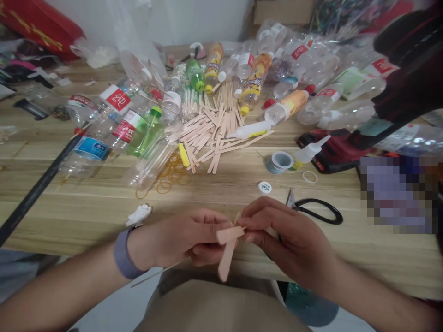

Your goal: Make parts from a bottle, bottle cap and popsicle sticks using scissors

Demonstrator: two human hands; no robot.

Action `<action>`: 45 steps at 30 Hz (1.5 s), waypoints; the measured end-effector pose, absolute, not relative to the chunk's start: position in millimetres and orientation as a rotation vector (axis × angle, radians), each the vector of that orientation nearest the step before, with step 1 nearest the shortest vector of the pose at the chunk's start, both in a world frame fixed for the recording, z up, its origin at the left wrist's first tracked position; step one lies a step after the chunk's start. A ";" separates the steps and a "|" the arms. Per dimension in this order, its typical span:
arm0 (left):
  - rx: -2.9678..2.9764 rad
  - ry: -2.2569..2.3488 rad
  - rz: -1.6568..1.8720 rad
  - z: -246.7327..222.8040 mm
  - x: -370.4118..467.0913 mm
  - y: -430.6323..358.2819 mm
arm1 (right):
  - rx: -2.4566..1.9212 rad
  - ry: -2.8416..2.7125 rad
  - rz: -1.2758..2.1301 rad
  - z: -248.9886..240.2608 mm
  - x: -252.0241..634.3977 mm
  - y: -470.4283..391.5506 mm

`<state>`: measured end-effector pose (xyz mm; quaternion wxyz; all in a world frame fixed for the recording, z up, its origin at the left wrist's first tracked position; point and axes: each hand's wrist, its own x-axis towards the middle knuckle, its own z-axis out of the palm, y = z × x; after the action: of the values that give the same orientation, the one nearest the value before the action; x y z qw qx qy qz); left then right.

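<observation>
My left hand (204,235), with a purple band on its wrist, is closed around flat wooden craft sticks (227,258). Two of them cross at an angle in front of its fingers, one pointing down toward my lap. A thin wooden skewer (152,275) sticks out below the same hand to the left. My right hand (287,230) pinches the sticks at their right end, thumb and fingertips together. What exactly lies between those fingertips is partly hidden. Black-handled scissors (318,210) lie on the table just beyond my right hand.
On the wooden table (86,207) lie loose craft sticks (207,129), rubber bands (173,173), a glue bottle (308,152), a tape roll (280,162) and a red-black power tool (328,147). Plastic bottles (256,83) crowd the back. A long black bar (38,184) lies left.
</observation>
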<state>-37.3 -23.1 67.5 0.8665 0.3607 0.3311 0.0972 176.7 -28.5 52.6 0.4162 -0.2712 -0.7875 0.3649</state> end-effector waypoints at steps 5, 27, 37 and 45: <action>0.747 0.685 0.240 69.1 -31.7 -28.8 | -0.740 -1.792 1.033 46.2 170.3 -39.1; 0.824 0.775 0.170 67.0 -31.4 -32.4 | -0.571 -1.743 1.094 19.4 170.7 -39.0; 1.467 0.945 0.235 79.7 -32.8 -27.1 | -0.799 -1.386 1.507 31.7 157.2 -56.2; 1.351 1.040 0.312 77.0 -31.4 -32.2 | -0.988 -1.526 1.277 28.6 164.5 -48.6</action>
<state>-31.4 -32.2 77.0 0.6474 0.5940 0.4575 0.1372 164.5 -48.6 28.6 0.4441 -0.3985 -0.6154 0.5150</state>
